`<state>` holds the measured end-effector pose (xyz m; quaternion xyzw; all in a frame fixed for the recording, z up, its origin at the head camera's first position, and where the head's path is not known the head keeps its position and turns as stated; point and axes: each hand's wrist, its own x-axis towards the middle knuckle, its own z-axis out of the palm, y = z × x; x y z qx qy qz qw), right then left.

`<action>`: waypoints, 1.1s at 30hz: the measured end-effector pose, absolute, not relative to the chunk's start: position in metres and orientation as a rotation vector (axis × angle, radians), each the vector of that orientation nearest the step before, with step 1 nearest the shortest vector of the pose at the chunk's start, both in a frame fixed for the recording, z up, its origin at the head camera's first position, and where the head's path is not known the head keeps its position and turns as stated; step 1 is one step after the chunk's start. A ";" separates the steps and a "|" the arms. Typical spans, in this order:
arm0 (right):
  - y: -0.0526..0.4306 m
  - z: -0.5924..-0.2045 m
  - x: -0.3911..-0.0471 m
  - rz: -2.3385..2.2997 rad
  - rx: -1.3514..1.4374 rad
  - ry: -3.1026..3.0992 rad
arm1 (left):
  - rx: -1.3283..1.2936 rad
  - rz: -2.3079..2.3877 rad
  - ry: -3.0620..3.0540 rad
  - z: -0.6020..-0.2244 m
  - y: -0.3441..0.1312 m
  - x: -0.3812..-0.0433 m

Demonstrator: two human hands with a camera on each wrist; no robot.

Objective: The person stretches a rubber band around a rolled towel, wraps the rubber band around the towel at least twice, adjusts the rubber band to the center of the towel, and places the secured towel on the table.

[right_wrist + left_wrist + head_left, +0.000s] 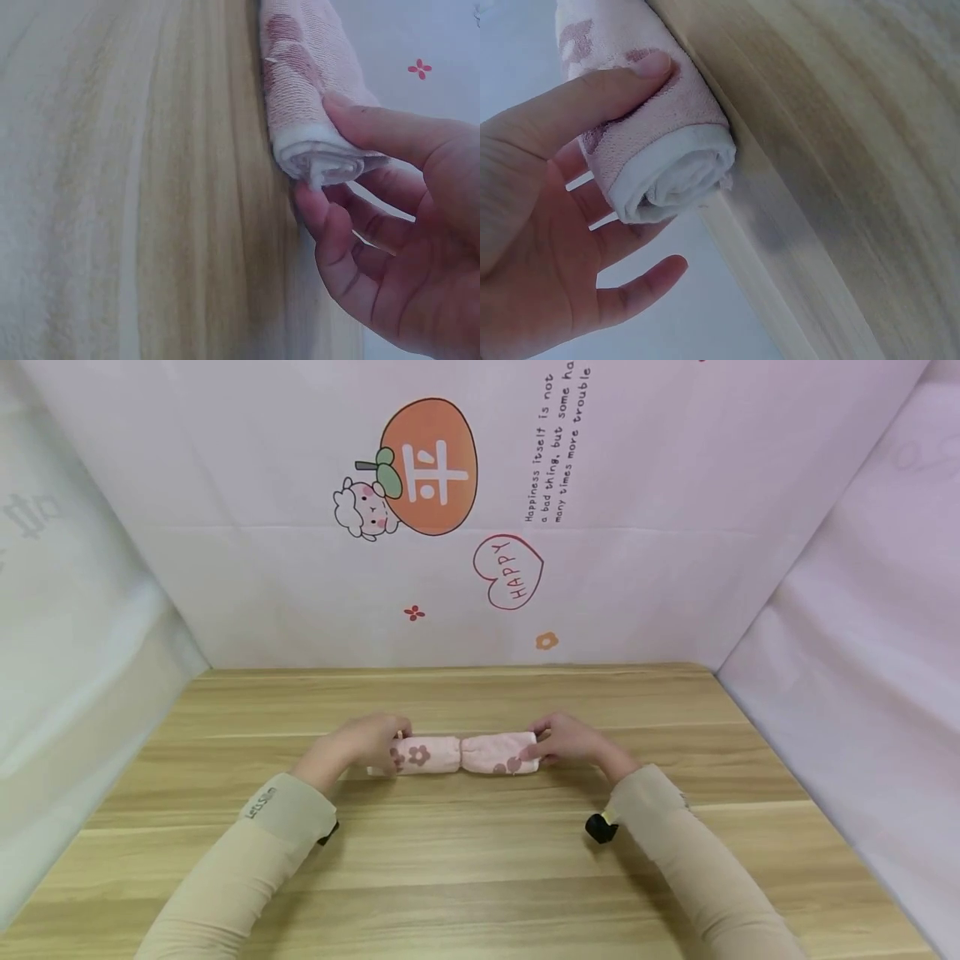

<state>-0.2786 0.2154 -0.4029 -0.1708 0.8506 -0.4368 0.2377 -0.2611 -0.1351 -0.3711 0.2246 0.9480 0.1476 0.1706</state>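
A rolled pink towel [435, 755] with darker flower prints lies across the wooden table, cinched at its middle by a thin band [461, 753]. My left hand [372, 742] grips its left end; in the left wrist view the thumb presses on top while fingers curl behind the roll [660, 105]. At the opposite end my right hand [567, 740] holds the towel between thumb and fingers. The right wrist view shows the white spiral edge of the roll [319, 159], with fingertips just under it.
The wooden table [465, 860] ends at a printed white backdrop [300, 593] behind the towel. White cloth walls [862, 610] stand at both sides. A small black device [601, 827] hangs by the right wrist.
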 end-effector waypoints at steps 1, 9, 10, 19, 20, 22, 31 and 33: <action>0.215 -0.403 -0.279 -1.177 -0.477 2.342 | 0.636 0.400 2.697 -0.371 -0.135 -0.261; 0.217 -0.398 -0.278 -1.074 -0.543 2.395 | 0.637 0.296 2.705 -0.375 -0.129 -0.260; 0.217 -0.397 -0.279 -1.056 -0.555 2.406 | 0.634 0.295 2.705 -0.375 -0.128 -0.259; 0.216 -0.399 -0.283 -1.017 -0.540 2.431 | 0.578 0.300 2.702 -0.372 -0.129 -0.257; 0.216 -0.399 -0.283 -1.017 -0.536 2.430 | 0.574 0.306 2.702 -0.372 -0.129 -0.257; 0.216 -0.399 -0.283 -1.012 -0.532 2.431 | 0.568 0.325 2.699 -0.371 -0.130 -0.256; 0.214 -0.386 -0.281 -0.983 -0.624 2.612 | 0.575 0.492 2.704 -0.366 -0.140 -0.262; 0.214 -0.382 -0.281 -0.991 -0.636 2.655 | 0.593 0.552 2.740 -0.363 -0.143 -0.264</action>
